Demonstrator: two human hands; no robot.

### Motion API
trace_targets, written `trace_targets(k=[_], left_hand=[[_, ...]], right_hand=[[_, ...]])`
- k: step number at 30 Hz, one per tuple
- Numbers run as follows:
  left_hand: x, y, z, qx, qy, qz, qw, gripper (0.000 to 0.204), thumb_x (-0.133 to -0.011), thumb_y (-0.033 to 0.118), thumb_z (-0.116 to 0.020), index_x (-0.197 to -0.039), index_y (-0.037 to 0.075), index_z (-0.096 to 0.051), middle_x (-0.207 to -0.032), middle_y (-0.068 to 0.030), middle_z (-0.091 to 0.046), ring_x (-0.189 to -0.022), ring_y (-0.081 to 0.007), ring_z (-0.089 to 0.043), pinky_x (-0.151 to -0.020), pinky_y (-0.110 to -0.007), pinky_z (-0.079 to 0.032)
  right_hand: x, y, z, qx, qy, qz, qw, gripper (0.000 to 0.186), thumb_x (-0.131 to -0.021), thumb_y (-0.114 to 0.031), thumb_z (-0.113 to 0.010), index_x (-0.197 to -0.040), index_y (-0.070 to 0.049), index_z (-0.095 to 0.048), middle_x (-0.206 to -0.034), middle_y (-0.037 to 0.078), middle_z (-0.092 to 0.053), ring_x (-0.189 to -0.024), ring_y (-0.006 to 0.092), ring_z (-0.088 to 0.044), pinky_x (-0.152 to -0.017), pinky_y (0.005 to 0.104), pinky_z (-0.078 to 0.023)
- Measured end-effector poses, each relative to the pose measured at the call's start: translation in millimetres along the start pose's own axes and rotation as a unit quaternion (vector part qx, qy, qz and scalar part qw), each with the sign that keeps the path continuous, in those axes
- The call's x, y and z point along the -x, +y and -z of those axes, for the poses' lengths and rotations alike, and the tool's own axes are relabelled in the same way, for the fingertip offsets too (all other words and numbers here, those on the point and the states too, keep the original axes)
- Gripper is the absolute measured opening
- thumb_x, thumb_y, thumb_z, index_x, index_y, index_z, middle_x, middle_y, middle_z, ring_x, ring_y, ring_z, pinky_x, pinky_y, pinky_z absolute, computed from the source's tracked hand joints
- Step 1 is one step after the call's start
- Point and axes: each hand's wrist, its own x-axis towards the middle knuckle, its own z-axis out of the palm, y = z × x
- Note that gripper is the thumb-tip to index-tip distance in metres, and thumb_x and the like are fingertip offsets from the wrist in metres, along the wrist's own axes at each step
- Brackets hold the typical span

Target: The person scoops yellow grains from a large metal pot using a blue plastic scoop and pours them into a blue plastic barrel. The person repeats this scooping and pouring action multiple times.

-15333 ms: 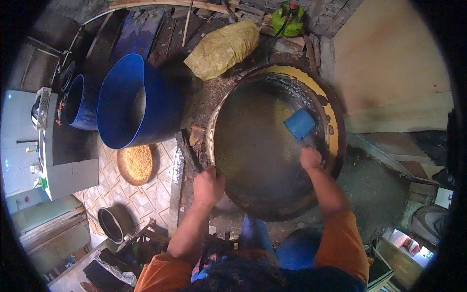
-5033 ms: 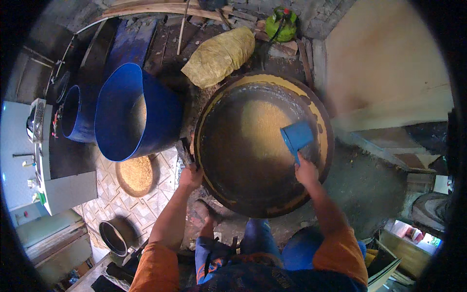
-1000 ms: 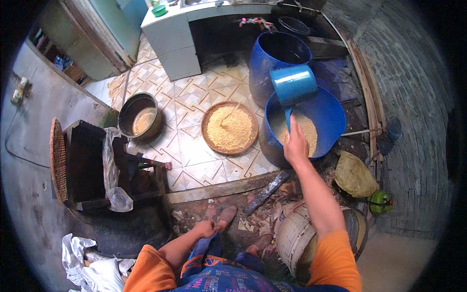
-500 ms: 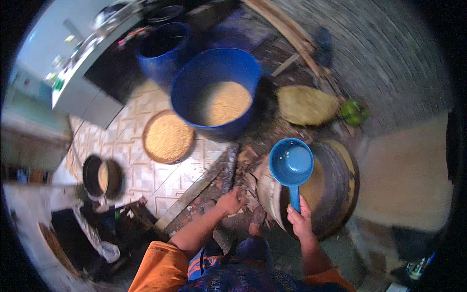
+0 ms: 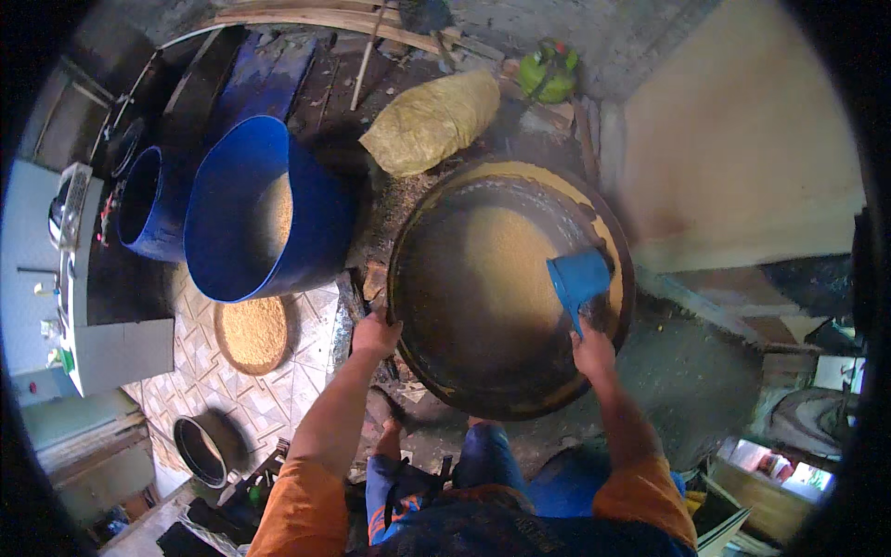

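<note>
My right hand (image 5: 591,353) grips the handle of a blue plastic dipper (image 5: 577,277), held inside a large dark round pot (image 5: 445,376) at its right side. Murky liquid with pale yellow grains (image 5: 510,255) lies in the pot; how deep is unclear. On the pot's left rim my left hand (image 5: 376,334) is closed, its fingertips partly hidden. Left of the pot stands a large blue tub (image 5: 232,241) with pale grains at the bottom, and a smaller blue barrel (image 5: 139,204) behind it. A round tray of yellow beans or grains (image 5: 251,330) sits on the tiles.
A yellow sack (image 5: 430,121) and green round container (image 5: 548,74) lie beyond the pot, near wood strips (image 5: 325,17). A counter (image 5: 121,353) is far left, a dark bucket (image 5: 209,450) lower left, a pale panel (image 5: 733,176) right.
The view has swung back from tub and floor to the pot. My right hand has brought the dipper from over the tub into the pot; my left hand has risen to the pot's rim.
</note>
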Motion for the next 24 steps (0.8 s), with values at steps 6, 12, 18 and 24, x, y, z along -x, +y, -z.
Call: trace_targets(k=[6, 12, 18, 24], left_hand=[[2, 39, 12, -0.014, -0.04, 0.036, 0.998, 0.038, -0.084, 0.032, -0.062, -0.111, 0.005, -0.066, -0.105, -0.0217, -0.068, -0.102, -0.0379, -0.064, -0.085, -0.044, -0.051], [34, 78, 15, -0.058, -0.009, 0.032, 0.998, 0.026, -0.084, 0.024, -0.06, -0.097, 0.001, -0.065, -0.094, -0.027, -0.066, -0.09, -0.0428, -0.064, -0.077, -0.045, -0.051], [79, 149, -5, -0.073, 0.066, -0.054, 0.994, 0.024, -0.083, 0.022, -0.06, -0.088, -0.001, -0.06, -0.08, -0.0268, -0.065, -0.083, -0.0459, -0.063, -0.073, -0.051, -0.051], [100, 205, -14, -0.082, 0.061, -0.028, 0.994, 0.018, -0.084, 0.016, -0.059, -0.084, -0.002, -0.057, -0.072, -0.0255, -0.062, -0.071, -0.0448, -0.063, -0.06, -0.047, -0.049]], right_hand=[[-51, 34, -28, 0.019, -0.039, 0.006, 0.999, 0.045, -0.093, -0.028, -0.054, -0.136, -0.013, -0.049, -0.103, 0.022, -0.067, -0.091, 0.0429, -0.065, -0.081, 0.0523, -0.052], [-97, 38, -44, 0.063, -0.027, 0.032, 0.997, 0.043, -0.092, -0.021, -0.053, -0.134, -0.015, -0.05, -0.1, 0.02, -0.068, -0.09, 0.0396, -0.067, -0.078, 0.051, -0.053], [-153, 57, -71, 0.1, 0.008, 0.053, 0.994, 0.046, -0.089, -0.014, -0.048, -0.135, -0.015, -0.05, -0.095, 0.018, -0.07, -0.089, 0.0373, -0.069, -0.074, 0.0494, -0.055], [-196, 64, -93, 0.156, 0.009, 0.062, 0.986, 0.046, -0.09, -0.011, -0.046, -0.136, -0.013, -0.05, -0.095, 0.016, -0.071, -0.087, 0.0349, -0.07, -0.073, 0.0475, -0.056]])
